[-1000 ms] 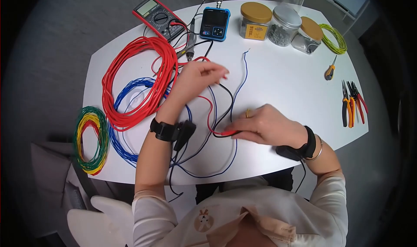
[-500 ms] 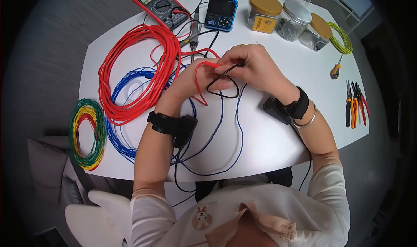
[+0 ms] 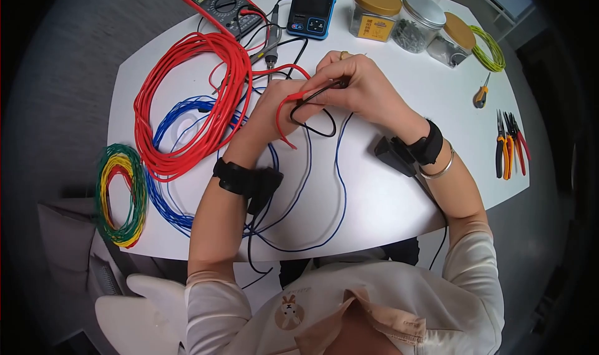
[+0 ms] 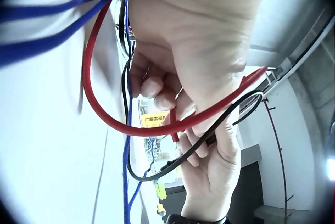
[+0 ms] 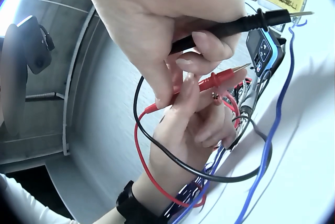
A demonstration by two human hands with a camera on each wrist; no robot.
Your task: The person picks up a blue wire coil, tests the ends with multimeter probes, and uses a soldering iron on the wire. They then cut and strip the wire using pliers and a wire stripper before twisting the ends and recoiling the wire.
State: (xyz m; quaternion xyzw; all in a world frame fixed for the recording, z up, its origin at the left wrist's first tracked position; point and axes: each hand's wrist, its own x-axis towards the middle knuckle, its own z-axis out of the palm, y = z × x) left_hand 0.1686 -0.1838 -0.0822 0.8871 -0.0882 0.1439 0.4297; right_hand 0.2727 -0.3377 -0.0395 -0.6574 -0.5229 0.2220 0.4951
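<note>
My right hand (image 3: 371, 89) grips a black test probe (image 5: 243, 25), whose bare metal tip points away from the fingers. A red test probe (image 5: 212, 81) lies between the thumb and fingers of my left hand (image 3: 269, 108), and a right fingertip rests by its cable end. Beside that probe, a red wire's stripped end (image 5: 215, 97) shows at the left fingers. The thin black lead (image 3: 331, 132) and red lead (image 3: 282, 127) loop below the hands. A blue wire (image 5: 275, 119) stands near the right hand, its end bent close to the black probe's tip.
On the left lie a red wire coil (image 3: 146, 130), a blue coil (image 3: 165, 205) and a green-yellow-red coil (image 3: 138, 211). Behind them are a multimeter (image 3: 228, 8) and a blue-framed handheld meter (image 3: 310, 14). Lidded jars (image 3: 373, 18), a screwdriver (image 3: 480, 96) and pliers (image 3: 500, 149) stand or lie rightward.
My right hand has come up and left from the table's middle with the leads, meeting my left hand. The red probe now sits in the left hand's fingers.
</note>
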